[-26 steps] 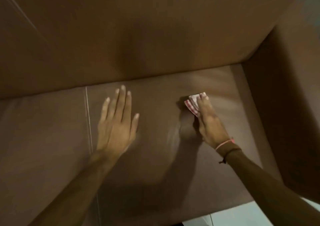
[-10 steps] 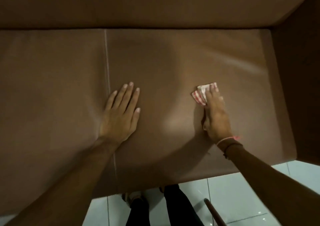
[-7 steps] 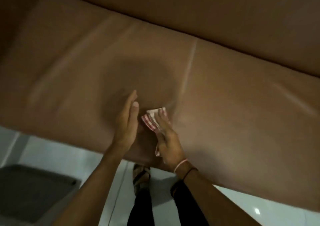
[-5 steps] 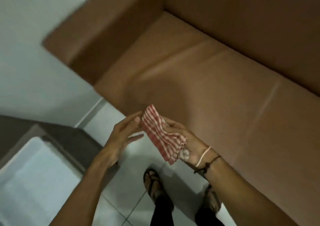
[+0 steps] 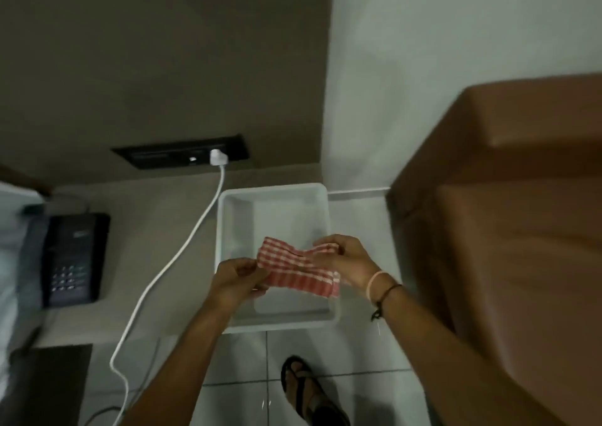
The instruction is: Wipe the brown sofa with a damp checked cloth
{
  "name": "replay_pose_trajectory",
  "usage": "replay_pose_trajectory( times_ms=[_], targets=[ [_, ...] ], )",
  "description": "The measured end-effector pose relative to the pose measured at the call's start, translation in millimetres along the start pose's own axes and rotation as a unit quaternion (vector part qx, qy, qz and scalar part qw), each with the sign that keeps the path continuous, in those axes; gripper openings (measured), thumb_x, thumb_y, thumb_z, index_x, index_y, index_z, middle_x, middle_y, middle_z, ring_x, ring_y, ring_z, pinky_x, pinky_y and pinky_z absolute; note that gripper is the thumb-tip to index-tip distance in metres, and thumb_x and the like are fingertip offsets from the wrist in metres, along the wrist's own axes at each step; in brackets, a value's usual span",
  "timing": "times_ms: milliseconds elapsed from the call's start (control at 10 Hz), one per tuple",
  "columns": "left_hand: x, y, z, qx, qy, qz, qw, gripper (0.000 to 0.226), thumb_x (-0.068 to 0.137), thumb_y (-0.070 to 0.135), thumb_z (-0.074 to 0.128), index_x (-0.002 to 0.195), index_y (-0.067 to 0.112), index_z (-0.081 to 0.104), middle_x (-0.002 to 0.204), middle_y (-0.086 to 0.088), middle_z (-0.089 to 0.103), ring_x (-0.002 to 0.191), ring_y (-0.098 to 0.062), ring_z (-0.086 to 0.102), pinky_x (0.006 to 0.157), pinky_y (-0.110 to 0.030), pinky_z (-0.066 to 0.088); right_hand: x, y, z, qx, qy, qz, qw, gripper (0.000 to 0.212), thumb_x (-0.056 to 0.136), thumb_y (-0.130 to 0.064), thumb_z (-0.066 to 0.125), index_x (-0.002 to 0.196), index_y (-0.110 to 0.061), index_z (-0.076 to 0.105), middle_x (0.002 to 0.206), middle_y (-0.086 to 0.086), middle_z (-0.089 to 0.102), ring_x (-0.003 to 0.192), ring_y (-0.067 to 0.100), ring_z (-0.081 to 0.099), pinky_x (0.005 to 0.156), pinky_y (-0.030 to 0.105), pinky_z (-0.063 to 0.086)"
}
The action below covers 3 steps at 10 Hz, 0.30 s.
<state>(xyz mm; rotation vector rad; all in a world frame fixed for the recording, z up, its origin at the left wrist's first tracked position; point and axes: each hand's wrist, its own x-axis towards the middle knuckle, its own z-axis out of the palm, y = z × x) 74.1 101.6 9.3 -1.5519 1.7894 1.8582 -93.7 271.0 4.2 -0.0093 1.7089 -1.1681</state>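
Note:
The red-and-white checked cloth (image 5: 294, 267) is stretched between both hands above a white plastic basin (image 5: 234, 217). My left hand (image 5: 236, 277) pinches its left end. My right hand (image 5: 350, 262), with bands on the wrist, grips its right end. The brown sofa (image 5: 508, 230) stands to the right, only its armrest end in view. Neither hand touches it.
The basin sits on a low beige ledge (image 5: 156, 230) by the wall. A black telephone (image 5: 70, 257) lies to its left. A white cable (image 5: 182, 249) runs from a wall socket (image 5: 216, 156) down to the tiled floor. My sandalled foot (image 5: 309, 389) is below the basin.
My right hand lifted the cloth off the sofa seat. The view swung left from the sofa to the basin. Both hands now hold the cloth, spread out over the basin.

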Motion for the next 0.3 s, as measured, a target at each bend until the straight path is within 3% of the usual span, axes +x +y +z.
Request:
replay_pose_trajectory(
  times_ms=[100, 200, 300],
  targets=[
    [19.0, -22.7, -10.6, 0.042, 0.058, -0.042, 0.997, 0.017, 0.089, -0.002, 0.080, 0.075, 0.007, 0.075, 0.087, -0.023, 0.080, 0.075, -0.033, 0.077, 0.075, -0.041, 0.069, 37.4, 0.4, 48.0, -0.149, 0.126, -0.011, 0.981, 0.016, 0.098, -0.008, 0.069, 0.109, -0.001, 0.079, 0.117, 0.019, 0.078, 0.113, 0.034, 0.072, 0.102, 0.032, 0.057],
    [32.7, -34.6, -4.4, 0.142, 0.084, -0.032, 0.986, 0.008, 0.088, 0.004, 0.080, 0.087, -0.004, 0.080, 0.092, -0.026, 0.080, 0.085, -0.037, 0.079, 0.083, -0.043, 0.067, 50.8, -5.3, 69.7, -0.269, 0.153, -0.026, 0.950, 0.022, 0.104, -0.008, 0.054, 0.113, -0.001, 0.073, 0.118, 0.022, 0.075, 0.116, 0.040, 0.068, 0.100, 0.037, 0.054],
    [23.0, -34.3, 0.4, 0.257, 0.104, -0.056, 0.959, 0.029, 0.094, 0.020, 0.074, 0.117, 0.002, 0.073, 0.120, -0.022, 0.073, 0.112, -0.037, 0.071, 0.091, -0.037, 0.057, 44.0, -24.7, 67.8, -0.326, 0.127, -0.005, 0.937, 0.036, 0.106, -0.007, 0.050, 0.142, -0.005, 0.053, 0.136, 0.026, 0.062, 0.127, 0.042, 0.060, 0.107, 0.043, 0.051]
  ],
)
